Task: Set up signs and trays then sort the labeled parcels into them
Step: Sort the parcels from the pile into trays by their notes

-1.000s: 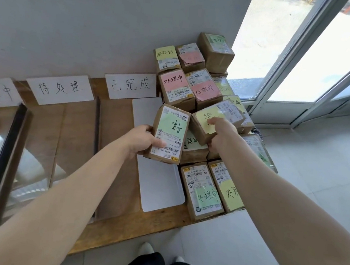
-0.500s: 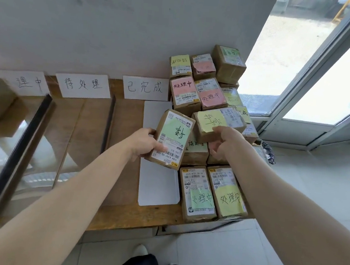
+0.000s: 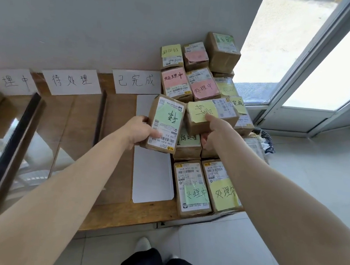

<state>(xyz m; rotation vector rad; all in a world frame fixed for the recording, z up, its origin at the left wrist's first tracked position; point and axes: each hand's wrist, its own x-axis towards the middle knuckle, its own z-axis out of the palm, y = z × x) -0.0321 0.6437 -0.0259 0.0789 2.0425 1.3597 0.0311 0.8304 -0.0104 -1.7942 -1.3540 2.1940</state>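
Just below and right of the 已完成 sign (image 3: 136, 81), you've got the green-labelled parcel (image 3: 166, 124) up in your left hand (image 3: 140, 132): thumb laid across its barcode end, fingers wrapped behind its left edge, the box tilted above the white sheet (image 3: 152, 179) that lies flat under that sign. Right beside it, further right of the sign, your right hand (image 3: 217, 132) pinches the yellow-labelled parcel (image 3: 211, 115), forefinger on top of the yellow note and thumb tucked under the front face. Whether that box is clear of the stack beneath it, I can't tell. Around it sits the parcel pile (image 3: 200, 58), stacked against the wall straight to the sign's right. Two pink-labelled parcels (image 3: 175, 83) touch the sign's right end, with more boxes banked up behind them. Nearer you, lower right of the sign, two parcels lie flat side by side at the table's front edge, one with a green note (image 3: 194, 189) and one with a yellow note (image 3: 224, 190). Left of the sign stands the 待处理 sign (image 3: 72, 82), then a third sign (image 3: 14, 81) cut off by the frame, all propped at the back of the wooden table (image 3: 119, 214). Far right of the sign, a glass door (image 3: 304, 70) lets in bright daylight.
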